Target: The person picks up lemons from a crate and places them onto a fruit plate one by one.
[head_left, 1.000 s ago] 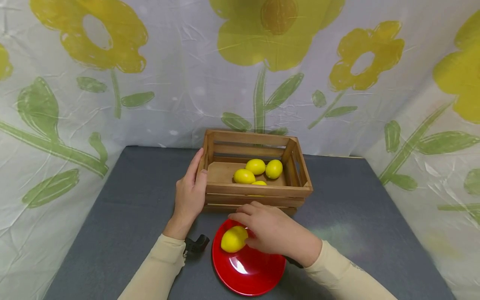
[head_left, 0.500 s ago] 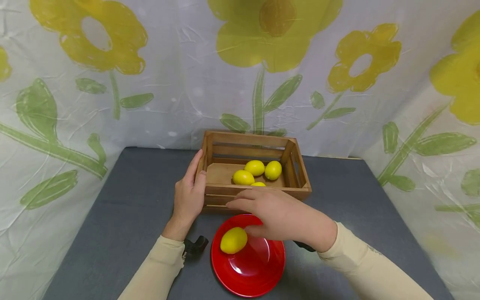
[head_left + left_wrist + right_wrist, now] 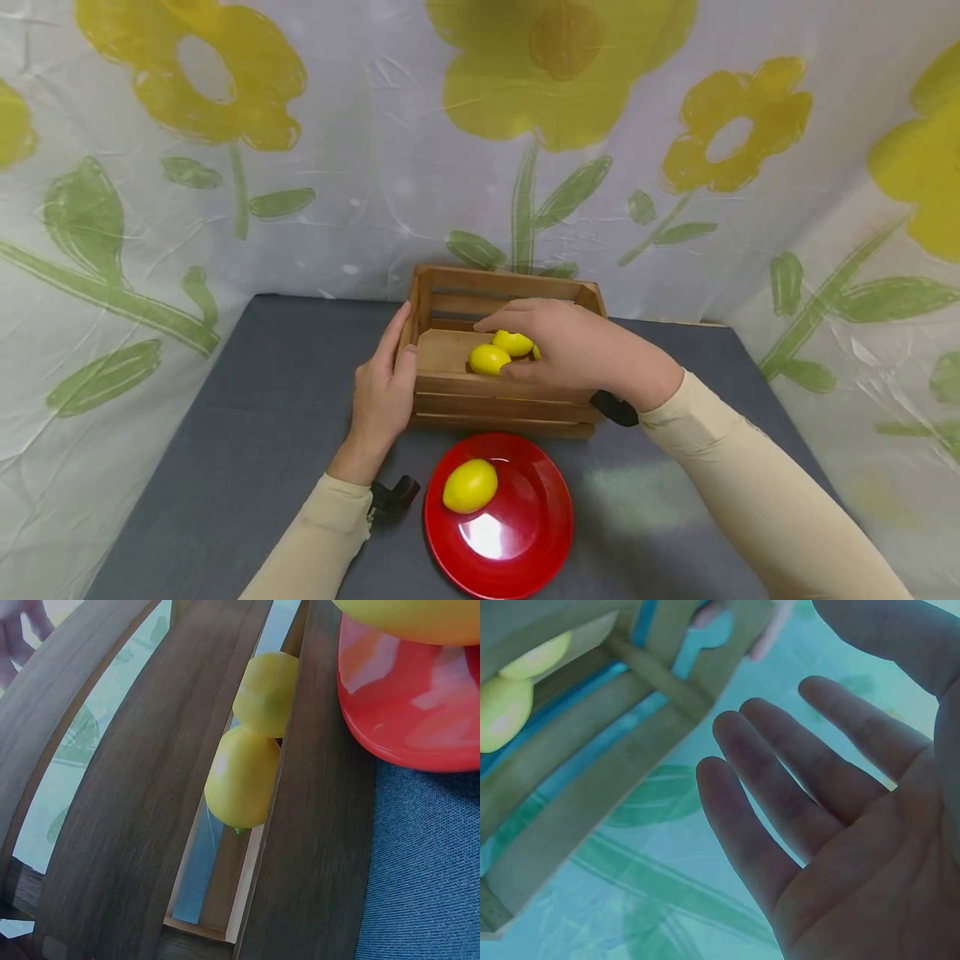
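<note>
A slatted wooden crate point(image 3: 480, 385) stands on the dark table, with several lemons inside; one lemon point(image 3: 489, 360) shows near its front wall. My left hand point(image 3: 384, 387) grips the crate's left end, fingers along the outside and thumb at the near corner. Over the crate's right half hovers my right hand point(image 3: 573, 342), partly covering the lemons beneath. The right wrist view shows its palm point(image 3: 877, 840) bare and its fingers extended and spread. Closer to me, a single lemon point(image 3: 470, 486) rests on the left part of a red plate point(image 3: 525, 550).
The dark table point(image 3: 300, 400) extends to both sides of the crate and plate. Behind the crate hangs a white cloth point(image 3: 360, 167) with yellow flowers. A black wrist mount point(image 3: 393, 493) on the left arm sits close to the plate's left rim.
My right hand has risen from beside the lemon on the plate and moved forward over the crate. The lemon stays on the plate, and my left hand keeps its place on the crate.
</note>
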`<state>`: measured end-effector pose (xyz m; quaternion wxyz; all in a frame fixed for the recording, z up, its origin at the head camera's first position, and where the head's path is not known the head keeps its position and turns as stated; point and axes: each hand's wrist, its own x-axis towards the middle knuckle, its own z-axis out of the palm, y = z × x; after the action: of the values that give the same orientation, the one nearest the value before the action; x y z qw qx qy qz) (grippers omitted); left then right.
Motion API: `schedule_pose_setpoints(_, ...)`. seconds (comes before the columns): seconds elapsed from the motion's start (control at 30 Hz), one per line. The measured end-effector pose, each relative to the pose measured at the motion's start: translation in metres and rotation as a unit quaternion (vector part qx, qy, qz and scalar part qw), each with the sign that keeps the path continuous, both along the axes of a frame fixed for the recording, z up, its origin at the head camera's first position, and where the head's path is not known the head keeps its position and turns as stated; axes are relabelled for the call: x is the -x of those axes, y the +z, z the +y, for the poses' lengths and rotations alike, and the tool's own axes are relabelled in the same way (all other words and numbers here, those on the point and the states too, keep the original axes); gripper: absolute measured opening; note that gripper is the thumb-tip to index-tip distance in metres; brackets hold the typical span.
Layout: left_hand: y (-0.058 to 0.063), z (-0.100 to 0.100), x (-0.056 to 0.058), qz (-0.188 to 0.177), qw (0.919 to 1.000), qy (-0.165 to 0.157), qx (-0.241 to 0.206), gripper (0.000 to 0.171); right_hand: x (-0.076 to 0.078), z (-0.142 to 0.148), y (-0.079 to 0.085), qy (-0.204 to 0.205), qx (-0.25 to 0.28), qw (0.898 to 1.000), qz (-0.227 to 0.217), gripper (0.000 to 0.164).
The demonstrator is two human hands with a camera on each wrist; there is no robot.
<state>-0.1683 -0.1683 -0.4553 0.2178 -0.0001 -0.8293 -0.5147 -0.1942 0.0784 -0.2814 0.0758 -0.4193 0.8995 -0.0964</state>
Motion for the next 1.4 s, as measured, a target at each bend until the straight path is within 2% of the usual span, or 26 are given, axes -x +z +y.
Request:
schedule_pose_setpoints(0.3, -0.005, -0.002, -0.001, 0.002, 1.0, -0.009, 0.0, 0.059, 0.041, -0.004, -0.021, -0.032, -0.029, 0.997, -0.062, 0.056)
schedule_pose_setpoints(0.73, -0.005, -0.005, -0.002, 0.002, 1.0, -0.003, -0.002, 0.06, 0.078, -0.011, -0.044, -0.047, -0.076, 0.989, -0.121, 0.056)
schedule_pose_setpoints(0.87, -0.005, -0.005, -0.003, 0.006, 1.0, -0.003, -0.005, 0.06, 0.091, -0.015, -0.053, -0.042, -0.1, 0.986, -0.123, 0.057)
schedule_pose_setpoints(1.1, -0.005, -0.004, -0.004, 0.016, 0.9998, -0.006, -0.005, 0.059, 0.103, -0.028, -0.062, -0.028, -0.126, 0.986, -0.109, 0.055)
schedule_pose_setpoints(1.4, -0.002, -0.002, -0.001, 0.014, 0.9998, -0.012, -0.011, 0.06, 0.114, -0.038, -0.081, -0.03, -0.139, 0.981, -0.134, 0.053)
